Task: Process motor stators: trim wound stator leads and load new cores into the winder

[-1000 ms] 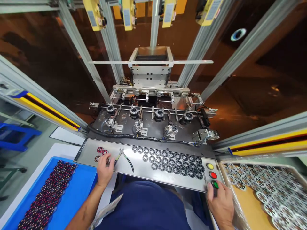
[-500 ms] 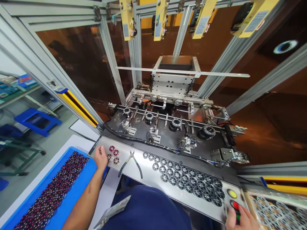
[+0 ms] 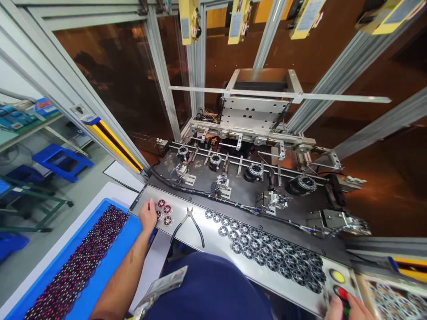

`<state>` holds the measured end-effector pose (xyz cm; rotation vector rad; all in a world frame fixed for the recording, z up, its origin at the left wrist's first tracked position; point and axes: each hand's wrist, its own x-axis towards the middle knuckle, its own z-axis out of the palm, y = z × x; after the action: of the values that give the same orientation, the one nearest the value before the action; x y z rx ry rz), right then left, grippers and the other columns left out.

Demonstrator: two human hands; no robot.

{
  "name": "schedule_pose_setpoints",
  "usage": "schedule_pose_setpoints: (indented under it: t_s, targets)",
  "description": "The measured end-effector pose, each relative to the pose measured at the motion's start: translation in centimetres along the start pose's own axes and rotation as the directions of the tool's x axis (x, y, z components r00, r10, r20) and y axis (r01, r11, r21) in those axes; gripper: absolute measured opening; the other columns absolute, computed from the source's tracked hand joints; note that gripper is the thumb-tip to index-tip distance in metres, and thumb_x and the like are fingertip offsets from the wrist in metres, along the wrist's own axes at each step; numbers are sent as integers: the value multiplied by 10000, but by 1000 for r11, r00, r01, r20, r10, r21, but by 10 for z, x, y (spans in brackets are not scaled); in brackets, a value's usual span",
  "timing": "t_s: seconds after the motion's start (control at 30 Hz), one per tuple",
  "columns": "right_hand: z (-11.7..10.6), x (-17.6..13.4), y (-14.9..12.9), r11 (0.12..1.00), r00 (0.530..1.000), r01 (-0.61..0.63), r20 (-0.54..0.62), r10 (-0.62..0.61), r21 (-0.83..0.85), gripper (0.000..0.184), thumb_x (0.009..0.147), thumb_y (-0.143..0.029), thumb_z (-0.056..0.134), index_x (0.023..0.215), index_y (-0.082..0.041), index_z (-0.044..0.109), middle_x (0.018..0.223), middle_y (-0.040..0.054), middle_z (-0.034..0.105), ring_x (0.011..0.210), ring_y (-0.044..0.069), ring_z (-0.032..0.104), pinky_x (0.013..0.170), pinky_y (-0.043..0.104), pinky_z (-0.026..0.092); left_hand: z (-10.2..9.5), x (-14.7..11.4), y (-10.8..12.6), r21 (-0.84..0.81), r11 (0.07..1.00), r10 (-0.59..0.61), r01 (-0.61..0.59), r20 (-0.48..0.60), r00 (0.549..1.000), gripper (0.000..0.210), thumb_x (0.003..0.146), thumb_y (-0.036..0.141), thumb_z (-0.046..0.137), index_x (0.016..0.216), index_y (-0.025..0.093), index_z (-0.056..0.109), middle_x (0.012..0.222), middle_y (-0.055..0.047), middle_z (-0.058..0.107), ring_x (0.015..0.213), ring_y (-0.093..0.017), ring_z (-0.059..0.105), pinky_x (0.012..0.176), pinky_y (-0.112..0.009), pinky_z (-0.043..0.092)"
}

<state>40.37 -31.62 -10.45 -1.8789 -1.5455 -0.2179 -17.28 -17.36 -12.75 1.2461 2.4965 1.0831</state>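
My left hand (image 3: 148, 216) rests at the left end of the metal ledge (image 3: 213, 242), its fingers curled. Whatever lies under or inside them is hidden. Right beside it sit several small round parts with red windings (image 3: 167, 209). At the lower right, my right hand (image 3: 350, 309) has thumb and fingers closed around a green button (image 3: 346, 307), just below a red button (image 3: 340, 292). Cutting pliers (image 3: 188, 224) with dark handles lie spread on the ledge. Rows of dark round slotted parts (image 3: 267, 251) cover the ledge's middle and right.
Behind the ledge is a machine bed with several round black fixtures (image 3: 254, 172). A blue tray (image 3: 128, 240) of red-and-black wound parts stands left. A yellow button (image 3: 337, 276) is near my right hand; a box of pale rings (image 3: 393, 295) lies beyond. Metal posts frame the machine.
The view has shifted, so everything sits a little further right in the picture. Both hands stay at the same spots on the ledge; no part has visibly moved.
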Motion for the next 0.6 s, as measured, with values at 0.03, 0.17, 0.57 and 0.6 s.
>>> schedule_pose_setpoints:
  t_s: [0.03,0.17,0.57,0.6]
  targets:
    - [1,0,-3,999,1000,1,-27,-2,-47,280,858,-365,500,1003,-180,651,778,130,597,752,361,581,661,467,440,-1,0,0,10,1000,3,-3,2,1000,281,958,392,578,1070,143,646,1035,-62,685,909,-176,666,834,-388,569]
    - [7,-9,0,984,997,-73,-22,71,-162,344,892,-405,441,988,-140,640,860,143,626,842,326,600,755,455,482,-5,0,3,46,998,31,-32,10,999,370,996,436,457,984,135,673,952,-77,701,895,-196,658,837,-389,528]
    - [16,-23,19,975,992,-120,-64,110,-185,342,938,-396,460,1043,-118,629,994,166,647,964,296,620,861,463,510,-7,2,18,84,990,118,-117,-5,993,441,960,436,367,853,162,695,837,-119,719,843,-264,650,741,-361,470]
    - [16,-24,20,976,992,-118,-67,107,-183,338,935,-393,461,1043,-120,629,991,167,646,961,300,619,859,466,511,-7,2,18,86,989,117,-116,-4,993,438,960,434,367,856,161,695,834,-119,721,833,-262,651,736,-359,469]
